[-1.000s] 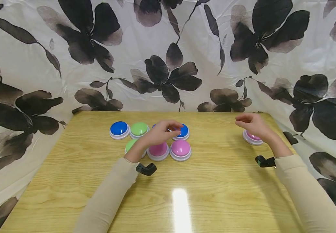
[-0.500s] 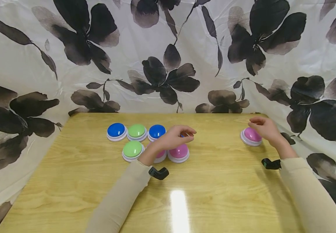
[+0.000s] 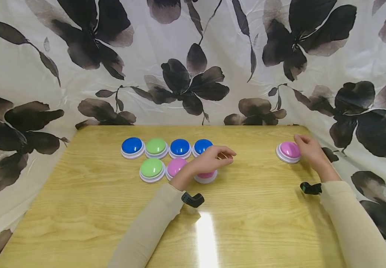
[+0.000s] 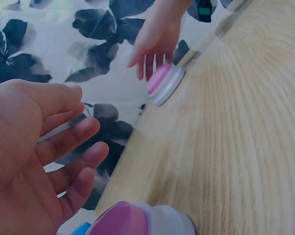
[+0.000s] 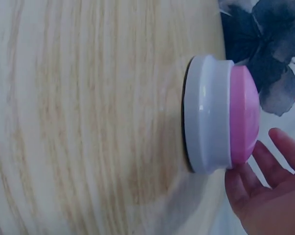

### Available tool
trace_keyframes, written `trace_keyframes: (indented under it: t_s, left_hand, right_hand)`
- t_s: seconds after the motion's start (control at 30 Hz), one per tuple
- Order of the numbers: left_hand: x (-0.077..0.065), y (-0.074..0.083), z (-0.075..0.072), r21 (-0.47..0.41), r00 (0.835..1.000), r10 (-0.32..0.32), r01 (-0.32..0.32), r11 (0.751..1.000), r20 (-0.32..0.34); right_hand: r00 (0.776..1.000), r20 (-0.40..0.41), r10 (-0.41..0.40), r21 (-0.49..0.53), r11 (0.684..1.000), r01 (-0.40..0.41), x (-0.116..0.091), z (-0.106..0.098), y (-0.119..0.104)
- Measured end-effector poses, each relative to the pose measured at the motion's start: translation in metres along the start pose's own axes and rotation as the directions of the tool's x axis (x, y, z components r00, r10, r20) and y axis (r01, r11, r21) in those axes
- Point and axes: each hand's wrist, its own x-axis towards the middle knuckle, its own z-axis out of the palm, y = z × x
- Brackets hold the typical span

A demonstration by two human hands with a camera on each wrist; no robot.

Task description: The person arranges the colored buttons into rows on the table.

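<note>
My right hand [image 3: 308, 150] is at the right side of a lone pink push button [image 3: 290, 149] with a white base. In the right wrist view its fingers [image 5: 238, 193] are loosely bent right at the dome's edge, not wrapped around it. My left hand [image 3: 213, 159] hovers with relaxed fingers over the right end of a button group, holding nothing. Partly hidden under it are a blue button [image 3: 202, 146] and a pink button [image 3: 207, 177]. Another pink button [image 3: 176, 166] and a green button [image 3: 151, 168] sit to their left in the front row.
Along the back row stand a blue button [image 3: 180, 147], a green button [image 3: 156, 146] and another blue button [image 3: 132, 146]. All rest on a wooden table [image 3: 79, 208]. A floral cloth [image 3: 193, 29] hangs behind the table's far edge.
My left hand has moved right across the button group, uncovering a blue button. My right hand has shifted right, from above the lone pink button down to its side.
</note>
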Motion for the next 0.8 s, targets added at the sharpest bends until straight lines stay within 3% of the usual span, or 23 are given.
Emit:
trace_keyframes:
  t_s: [0.3,0.57,0.8]
  left_hand:
    - [-0.001,-0.003,0.004,0.008,1.0,-0.001,0.001,1.0,0.007]
    - [0.0,-0.005,0.004,0.014,0.999,-0.011,0.011,1.0,0.031]
    - [0.001,-0.005,0.004,0.014,0.999,-0.021,0.021,1.0,0.027]
  right_hand:
    - [0.997,0.075,-0.015,0.059,0.998,0.011,0.003,0.007,0.016]
    - [0.987,0.135,-0.088,-0.004,0.996,0.09,0.005,0.008,0.028]
    - [0.984,0.137,-0.116,-0.059,0.99,0.125,0.003,0.011,0.029]
